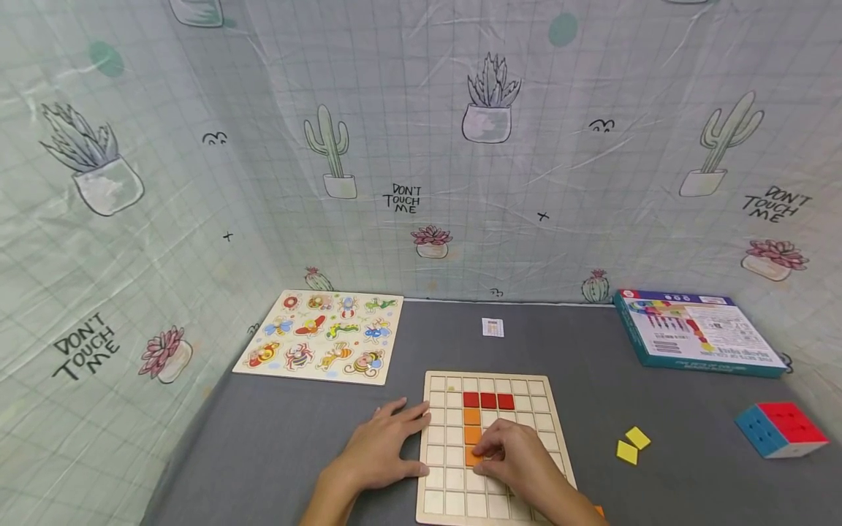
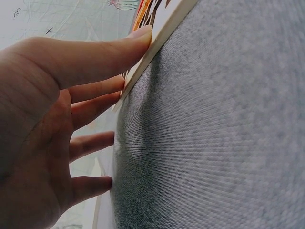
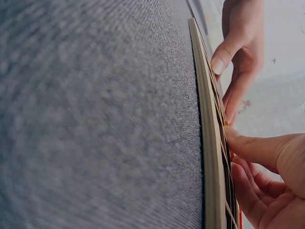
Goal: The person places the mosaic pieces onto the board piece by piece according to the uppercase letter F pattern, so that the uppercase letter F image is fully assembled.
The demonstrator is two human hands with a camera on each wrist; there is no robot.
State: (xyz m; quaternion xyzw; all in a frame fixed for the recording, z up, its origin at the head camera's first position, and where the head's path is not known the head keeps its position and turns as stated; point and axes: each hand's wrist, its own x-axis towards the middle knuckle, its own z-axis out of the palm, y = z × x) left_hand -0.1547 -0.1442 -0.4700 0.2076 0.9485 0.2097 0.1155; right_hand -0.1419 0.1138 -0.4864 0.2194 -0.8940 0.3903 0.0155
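Observation:
A wooden grid board (image 1: 454, 502) lies on the grey cloth, its squares bordered by thin raised strips. Three red tiles (image 1: 488, 400) sit in a row near its far end. Below the leftmost red one, orange tiles (image 1: 472, 416) run in a column toward me. My right hand (image 1: 520, 454) pinches the nearest orange tile (image 1: 471, 457) between thumb and fingers, down at its square. Along the board's left edge my left hand (image 1: 380, 449) rests with fingers spread, thumb (image 2: 138, 40) and fingertips touching the rim.
Two yellow tiles (image 1: 628, 452) lie right of the board, with a puzzle cube (image 1: 783, 429) farther right. An orange piece (image 1: 599, 510) shows beside the right forearm. Behind are an insect picture board (image 1: 329, 337), a small printed card (image 1: 492, 327) and a flat box (image 1: 700, 332).

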